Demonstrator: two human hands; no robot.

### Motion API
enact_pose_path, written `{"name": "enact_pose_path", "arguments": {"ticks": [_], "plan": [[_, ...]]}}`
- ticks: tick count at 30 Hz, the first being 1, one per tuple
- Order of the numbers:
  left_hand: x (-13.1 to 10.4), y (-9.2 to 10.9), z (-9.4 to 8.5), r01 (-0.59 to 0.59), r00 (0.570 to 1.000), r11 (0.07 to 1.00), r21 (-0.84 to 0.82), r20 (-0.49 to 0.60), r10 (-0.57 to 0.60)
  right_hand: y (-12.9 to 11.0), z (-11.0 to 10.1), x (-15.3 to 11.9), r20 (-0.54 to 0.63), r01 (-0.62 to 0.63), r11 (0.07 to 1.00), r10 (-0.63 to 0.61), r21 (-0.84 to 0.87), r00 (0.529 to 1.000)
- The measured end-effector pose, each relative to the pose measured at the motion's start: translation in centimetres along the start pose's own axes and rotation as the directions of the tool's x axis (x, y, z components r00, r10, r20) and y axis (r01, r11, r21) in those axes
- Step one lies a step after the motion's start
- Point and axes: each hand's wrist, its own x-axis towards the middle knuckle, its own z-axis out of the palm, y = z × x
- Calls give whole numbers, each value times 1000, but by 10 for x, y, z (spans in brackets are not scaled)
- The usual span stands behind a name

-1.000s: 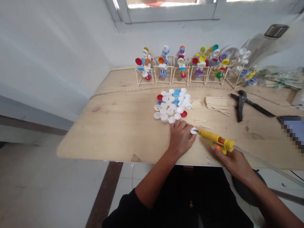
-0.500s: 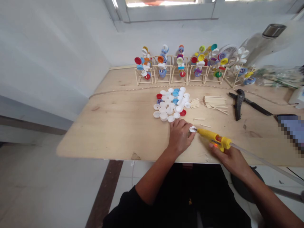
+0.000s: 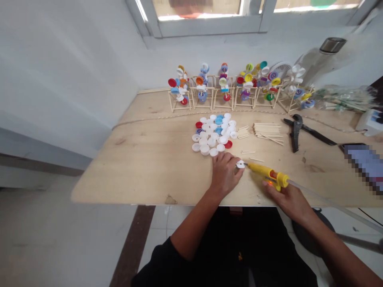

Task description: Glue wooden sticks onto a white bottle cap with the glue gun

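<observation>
My left hand (image 3: 225,174) pinches a small white plastic piece (image 3: 240,164) between thumb and fingers, just above the wooden table. A yellow hot glue gun (image 3: 267,174) is in my right hand (image 3: 290,199), its nozzle at the right side of the white piece; whether it touches I cannot tell. An orange light glows on the gun, and a long clear glue stick (image 3: 314,198) runs out of its back. Beyond my left hand lies a cluster of bottle caps (image 3: 212,142), mostly white, with a few red and blue ones.
Short wooden sticks (image 3: 267,131) lie in bundles right of the caps. Farther right are black pliers (image 3: 295,133) and a phone (image 3: 365,163). Along the wall stand several stick frames with colourful cap wheels (image 3: 202,87). A twisted cord (image 3: 167,116) crosses the wooden table (image 3: 143,167).
The view has tilted up slightly, so the scene sits a little lower. The white piece has turned a little, showing more of its face; the glue gun stays beside it.
</observation>
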Motion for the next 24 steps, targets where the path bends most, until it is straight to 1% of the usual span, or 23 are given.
{"name": "enact_pose_path", "arguments": {"ticks": [8,14,18,24], "plan": [[0,0,-1,-5,1000,1000,2,-9,5,-2,1,-1,26,-27,1000,27,-5,999],[0,1,-1,5,1000,1000,9,3,-5,1,-1,-1,-15,-18,1000,18,-21,1000],[0,1,-1,-1,1000,1000,4,-4,1,-1,1,-2,16,-25,999,25,-30,1000],[0,1,-2,5,1000,1000,8,3,-5,-1,-1,-1,-5,16,995,-17,-95,1000]]}}
